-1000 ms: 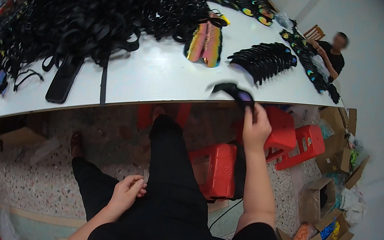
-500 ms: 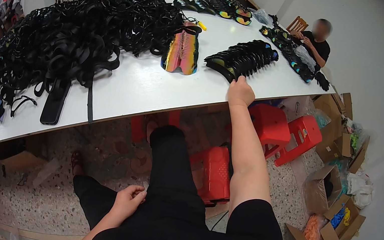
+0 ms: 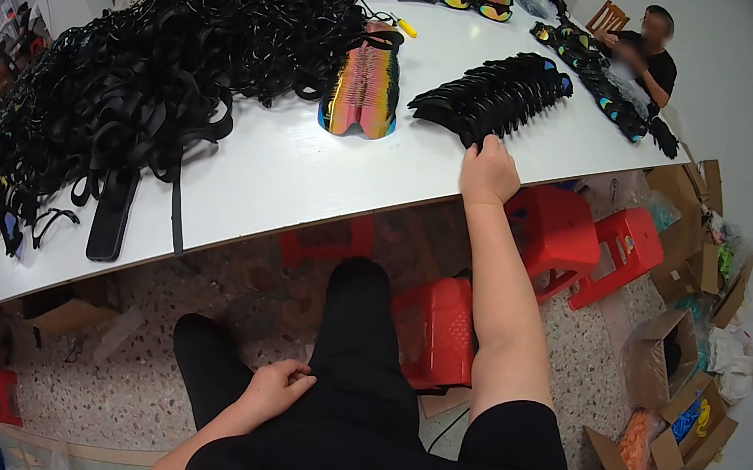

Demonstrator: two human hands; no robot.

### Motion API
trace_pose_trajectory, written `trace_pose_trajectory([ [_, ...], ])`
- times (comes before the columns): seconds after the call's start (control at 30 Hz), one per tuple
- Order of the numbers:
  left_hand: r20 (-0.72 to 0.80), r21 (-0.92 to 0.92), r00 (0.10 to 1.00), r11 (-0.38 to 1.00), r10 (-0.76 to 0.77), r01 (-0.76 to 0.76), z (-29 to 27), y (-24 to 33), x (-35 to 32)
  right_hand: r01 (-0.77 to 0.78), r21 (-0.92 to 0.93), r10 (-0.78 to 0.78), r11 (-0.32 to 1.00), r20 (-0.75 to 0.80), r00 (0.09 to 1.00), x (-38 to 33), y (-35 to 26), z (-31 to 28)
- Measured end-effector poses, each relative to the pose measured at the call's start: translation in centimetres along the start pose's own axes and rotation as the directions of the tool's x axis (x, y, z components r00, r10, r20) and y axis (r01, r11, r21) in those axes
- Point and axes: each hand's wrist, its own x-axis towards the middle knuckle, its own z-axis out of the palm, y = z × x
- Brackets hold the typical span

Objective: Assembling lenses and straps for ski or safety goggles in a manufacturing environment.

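My right hand (image 3: 492, 172) reaches over the table's near edge, fingers closed at the near end of a row of black goggle frames (image 3: 494, 100). The frames stand packed side by side, a few showing bluish reflections. The fingertips grip a lower edge there; the exact hold is partly hidden. Left of the row lies a stack of iridescent pink-yellow lenses (image 3: 362, 88). My left hand (image 3: 276, 391) rests by my thigh with its fingers curled together; whatever is in them is hidden.
A large heap of black straps (image 3: 154, 78) and a phone (image 3: 111, 216) occupy the white table's (image 3: 245, 188) left side. More goggles (image 3: 597, 78) lie toward the far right. Red stools (image 3: 435, 330) stand below the edge. Open cartons (image 3: 694, 423) line the right wall. Several people sit or stand around the table.
The whole view has shifted slightly, the table's right side moving up and right. My right hand stays at the end of the frame row. My left hand stays by my thigh.
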Motion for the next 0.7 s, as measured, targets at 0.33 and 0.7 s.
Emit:
trace_pose_trajectory([
  [0.33, 0.146, -0.027, 0.778, 0.789, 0.611, -0.614, -5.4, 13.3, 9.1, 0.004, 0.024, -0.004, 1.000, -0.018, 1.000, -0.4, 0.5, 0.1],
  [0.7, 0.207, -0.682, 0.977, 0.724, 0.052, 0.106, -1.6, 26.1, 30.2, 0.000, 0.183, -0.001, 0.983, 0.005, 1.000, -1.0, 0.4, -0.7],
])
